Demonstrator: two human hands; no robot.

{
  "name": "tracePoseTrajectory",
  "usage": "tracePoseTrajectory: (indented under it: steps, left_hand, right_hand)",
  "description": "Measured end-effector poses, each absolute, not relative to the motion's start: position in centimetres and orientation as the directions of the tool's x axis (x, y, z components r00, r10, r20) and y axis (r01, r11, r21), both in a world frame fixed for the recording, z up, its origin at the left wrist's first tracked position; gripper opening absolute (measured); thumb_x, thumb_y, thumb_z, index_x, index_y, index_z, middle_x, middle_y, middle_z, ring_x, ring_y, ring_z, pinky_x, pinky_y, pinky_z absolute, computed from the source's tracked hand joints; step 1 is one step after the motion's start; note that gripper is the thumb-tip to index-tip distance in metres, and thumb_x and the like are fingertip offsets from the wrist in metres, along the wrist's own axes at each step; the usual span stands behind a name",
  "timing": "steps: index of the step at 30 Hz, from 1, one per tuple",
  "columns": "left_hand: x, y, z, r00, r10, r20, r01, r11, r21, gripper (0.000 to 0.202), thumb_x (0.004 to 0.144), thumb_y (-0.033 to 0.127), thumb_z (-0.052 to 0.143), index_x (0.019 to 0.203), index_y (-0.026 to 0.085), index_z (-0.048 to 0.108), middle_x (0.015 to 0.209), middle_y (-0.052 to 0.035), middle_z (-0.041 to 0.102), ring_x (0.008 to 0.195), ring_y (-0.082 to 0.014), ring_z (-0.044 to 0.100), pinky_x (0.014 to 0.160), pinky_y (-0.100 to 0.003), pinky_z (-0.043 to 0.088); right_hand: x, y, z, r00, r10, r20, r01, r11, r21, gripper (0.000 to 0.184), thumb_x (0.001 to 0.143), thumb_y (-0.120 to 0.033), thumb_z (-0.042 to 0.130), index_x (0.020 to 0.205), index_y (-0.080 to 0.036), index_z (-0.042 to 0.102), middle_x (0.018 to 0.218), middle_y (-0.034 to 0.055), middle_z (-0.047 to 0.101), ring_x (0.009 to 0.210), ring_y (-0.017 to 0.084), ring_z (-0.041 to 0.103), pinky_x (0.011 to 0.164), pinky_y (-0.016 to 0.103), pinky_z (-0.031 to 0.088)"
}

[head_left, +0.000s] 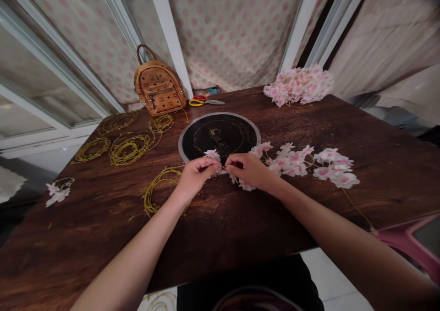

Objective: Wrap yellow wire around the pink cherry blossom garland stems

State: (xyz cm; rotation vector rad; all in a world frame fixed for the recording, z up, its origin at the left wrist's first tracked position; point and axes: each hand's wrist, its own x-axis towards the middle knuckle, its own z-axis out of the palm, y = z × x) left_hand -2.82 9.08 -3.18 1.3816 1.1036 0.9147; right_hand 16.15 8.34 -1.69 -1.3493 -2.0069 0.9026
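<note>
My left hand point(197, 178) and my right hand point(245, 170) meet above the wooden table point(103, 237), fingertips pinching a small pink-and-white artificial blossom point(212, 154) on a thin wire. A long strand of artificial cherry blossoms point(292, 162) runs from my right hand across the table. A coil of yellow-green wire point(154, 194) lies under my left wrist, not touching my fingers. The fingers hide most of the pinched stem.
A black round induction cooktop point(219, 137) sits just beyond my hands. Several wire coils point(130, 148) lie at the left, near loose blossoms point(57, 194). Farther back are a tan studded backpack point(158, 89), yellow-red-handled scissors point(202, 101), and a heap of pink blossoms point(299, 85).
</note>
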Motion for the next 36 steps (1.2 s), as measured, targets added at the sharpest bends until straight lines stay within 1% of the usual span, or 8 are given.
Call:
tracePoseTrajectory:
  steps: [5, 10, 16, 21, 27, 36]
  left_hand:
    - [-2.82, 9.03, -3.17, 0.278, 0.96, -0.041, 0.14, 0.001, 0.99, 0.017, 0.078, 0.029, 0.071, 0.084, 0.014, 0.073, 0.08, -0.0045, 0.072, 0.068, -0.0123, 0.059, 0.061, -0.023, 0.043]
    - [-2.81, 9.06, -3.25, 0.308, 0.951, -0.003, 0.145, -0.044, 0.988, 0.016, 0.078, 0.029, 0.071, 0.083, 0.014, 0.073, 0.084, -0.0053, 0.073, 0.075, -0.0143, 0.063, 0.07, -0.025, 0.047]
    - [-2.78, 9.25, -3.62, 0.325, 0.945, 0.026, 0.161, -0.082, 0.984, 0.013, 0.077, 0.027, 0.071, 0.083, 0.014, 0.073, 0.084, -0.0059, 0.074, 0.076, -0.0151, 0.065, 0.076, -0.028, 0.049]
    - [-2.77, 9.26, -3.72, 0.324, 0.945, 0.041, 0.196, -0.11, 0.974, 0.014, 0.077, 0.028, 0.07, 0.081, 0.015, 0.072, 0.082, -0.0053, 0.073, 0.074, -0.0154, 0.064, 0.073, -0.027, 0.049]
    - [-2.73, 9.21, -3.6, 0.328, 0.945, 0.019, 0.203, -0.09, 0.975, 0.015, 0.079, 0.029, 0.069, 0.083, 0.015, 0.073, 0.08, -0.0051, 0.072, 0.072, -0.0152, 0.063, 0.067, -0.026, 0.048]
    - [-2.69, 9.06, -3.37, 0.335, 0.942, 0.035, 0.211, -0.111, 0.971, 0.012, 0.079, 0.025, 0.068, 0.08, 0.015, 0.073, 0.081, -0.0049, 0.073, 0.074, -0.0155, 0.063, 0.073, -0.027, 0.049]
  right_hand:
    - [16.17, 8.41, -1.8, -0.354, 0.931, 0.09, 0.563, 0.289, -0.774, 0.015, 0.081, -0.023, 0.052, 0.073, -0.017, 0.063, 0.061, -0.0013, 0.057, 0.058, 0.01, 0.048, 0.056, 0.026, 0.033]
    - [16.13, 8.42, -1.74, -0.359, 0.929, 0.093, 0.564, 0.295, -0.771, 0.014, 0.079, -0.02, 0.051, 0.072, -0.017, 0.063, 0.061, -0.001, 0.058, 0.059, 0.011, 0.05, 0.057, 0.026, 0.033]
    - [16.07, 8.38, -1.81, -0.351, 0.933, 0.079, 0.575, 0.282, -0.768, 0.014, 0.08, -0.021, 0.052, 0.073, -0.016, 0.063, 0.061, -0.0006, 0.059, 0.059, 0.01, 0.05, 0.057, 0.026, 0.033]
    - [16.04, 8.36, -1.89, -0.351, 0.934, 0.07, 0.581, 0.276, -0.766, 0.015, 0.081, -0.022, 0.051, 0.073, -0.017, 0.062, 0.062, -0.0003, 0.059, 0.059, 0.011, 0.05, 0.057, 0.027, 0.034]
    - [16.07, 8.37, -1.75, -0.338, 0.939, 0.069, 0.604, 0.273, -0.749, 0.015, 0.081, -0.021, 0.049, 0.072, -0.018, 0.06, 0.062, -0.0006, 0.057, 0.06, 0.011, 0.048, 0.058, 0.027, 0.033]
    - [16.02, 8.28, -1.72, -0.339, 0.939, 0.053, 0.607, 0.261, -0.75, 0.015, 0.081, -0.022, 0.05, 0.072, -0.017, 0.061, 0.06, -0.0009, 0.057, 0.058, 0.011, 0.049, 0.057, 0.026, 0.032]
